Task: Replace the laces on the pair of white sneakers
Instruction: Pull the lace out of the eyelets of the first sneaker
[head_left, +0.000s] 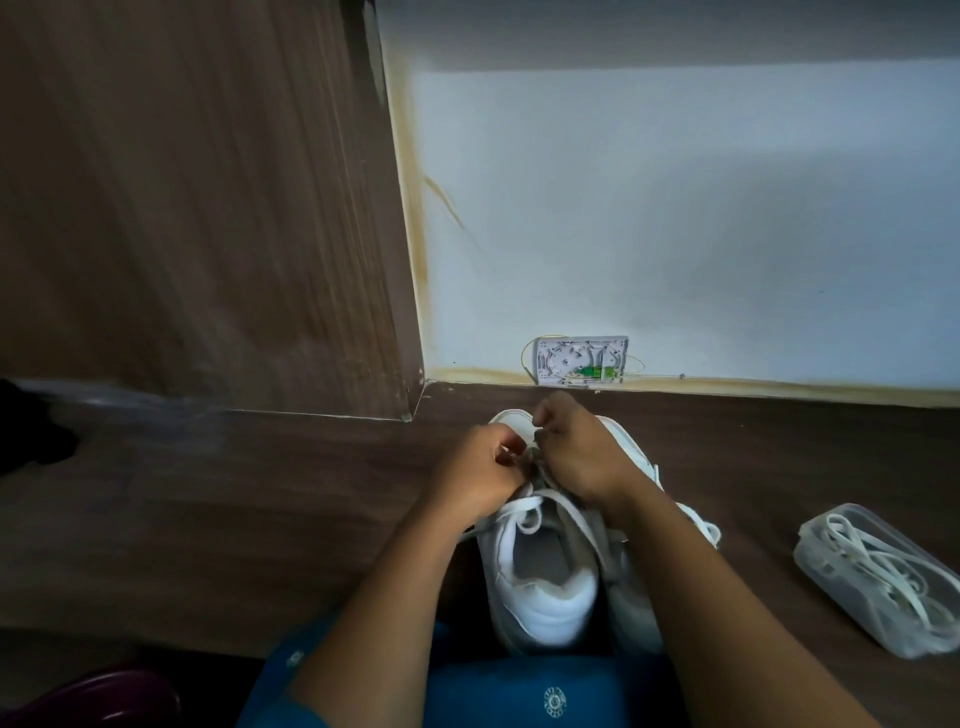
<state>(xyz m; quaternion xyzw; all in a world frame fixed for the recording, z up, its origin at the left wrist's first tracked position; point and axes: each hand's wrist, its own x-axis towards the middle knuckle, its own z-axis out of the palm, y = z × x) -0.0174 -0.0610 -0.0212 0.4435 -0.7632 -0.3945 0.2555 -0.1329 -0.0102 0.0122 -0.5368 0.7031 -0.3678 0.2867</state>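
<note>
**Desk:** What's in the containers?

**Operator:** I see only one, a clear box (815, 545) far right, well apart from the sneakers (540, 613). It holds a loose tangle of spare laces (878, 564), all white.

**Desk:** And the hands?

**Operator:** The left hand (475, 470) and right hand (576, 457) meet over the tongue of the near sneaker. Both have their fingers curled in and pinching its lace (530, 512). The pair stands side by side at centre, heels toward me, with the right forearm crossing the second shoe.

**Desk:** Surface and room?

**Operator:** Everything rests on a dark wood-grain top (234, 519). A brown wooden panel (182, 208) rises at the left and a white wall (675, 208) to its right. A small white cable plate (579, 361) sits at the foot of the wall, just beyond the toes.
</note>
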